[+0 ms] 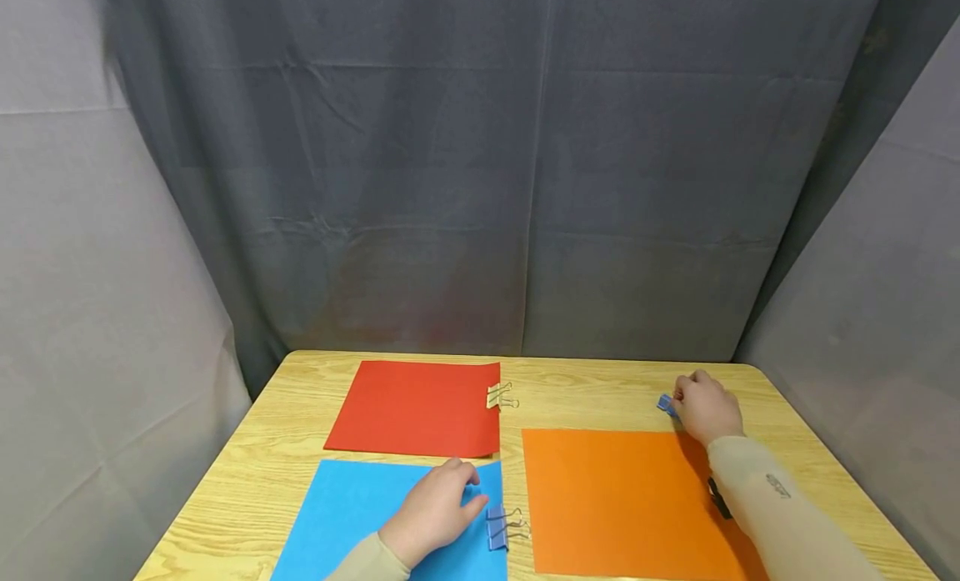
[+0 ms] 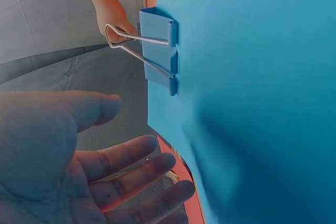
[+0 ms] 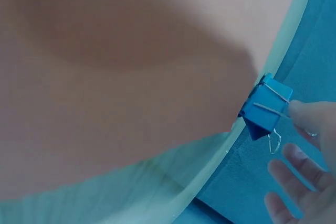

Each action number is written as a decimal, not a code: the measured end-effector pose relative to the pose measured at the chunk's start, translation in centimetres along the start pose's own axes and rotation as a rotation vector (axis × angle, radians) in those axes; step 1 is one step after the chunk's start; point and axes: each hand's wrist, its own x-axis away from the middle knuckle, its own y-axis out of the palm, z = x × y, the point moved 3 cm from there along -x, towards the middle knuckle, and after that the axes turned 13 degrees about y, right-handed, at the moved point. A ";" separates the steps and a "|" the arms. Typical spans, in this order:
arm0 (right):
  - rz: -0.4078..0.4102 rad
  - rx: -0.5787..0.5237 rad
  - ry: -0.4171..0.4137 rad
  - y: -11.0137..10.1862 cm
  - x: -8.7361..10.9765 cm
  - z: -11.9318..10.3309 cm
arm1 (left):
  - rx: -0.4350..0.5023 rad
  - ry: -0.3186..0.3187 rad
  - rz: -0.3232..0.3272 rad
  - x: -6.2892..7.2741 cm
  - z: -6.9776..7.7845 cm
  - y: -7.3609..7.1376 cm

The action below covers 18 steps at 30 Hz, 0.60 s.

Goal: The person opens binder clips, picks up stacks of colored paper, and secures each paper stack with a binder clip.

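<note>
My left hand (image 1: pixel 435 514) hovers over a blue sheet of paper (image 1: pixel 345 506), its fingers loose and holding nothing. Next to its thumb, a blue binder clip (image 1: pixel 496 528) is clamped on that sheet's right edge; its wire handles (image 2: pixel 139 59) stick out in the left wrist view. At the far right, my right hand (image 1: pixel 707 408) pinches a second blue binder clip (image 3: pixel 270 106) by a wire handle, between thumb and forefinger. This clip (image 1: pixel 665 404) is just beyond the far edge of an orange sheet (image 1: pixel 607 498); the right forearm passes over that sheet.
A red sheet (image 1: pixel 420 410) lies behind the blue one, with a cream binder clip (image 1: pixel 492 396) on its right edge. The wooden table (image 1: pixel 585 393) ends at a grey curtain (image 1: pixel 450 189), with pale cloth (image 1: pixel 97 314) at the sides.
</note>
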 end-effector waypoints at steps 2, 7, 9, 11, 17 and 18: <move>0.018 0.014 -0.005 -0.1 0.3 -0.2 | -0.006 0.007 0.006 0.0 0.0 0.0; 0.082 0.059 -0.034 -0.5 1.0 -1.0 | -0.018 0.034 0.032 0.2 -0.1 -0.1; 0.104 0.072 -0.050 -0.5 1.2 -1.2 | -0.016 0.033 0.033 0.3 -0.1 -0.2; 0.121 0.077 -0.065 -0.5 1.4 -1.3 | -0.014 0.031 0.030 0.3 -0.1 -0.2; 0.170 0.089 -0.096 -0.5 2.0 -1.8 | -0.017 0.035 0.028 0.3 -0.1 -0.1; 0.175 0.092 -0.098 -0.5 2.0 -1.8 | -0.023 0.041 0.034 0.3 -0.1 0.0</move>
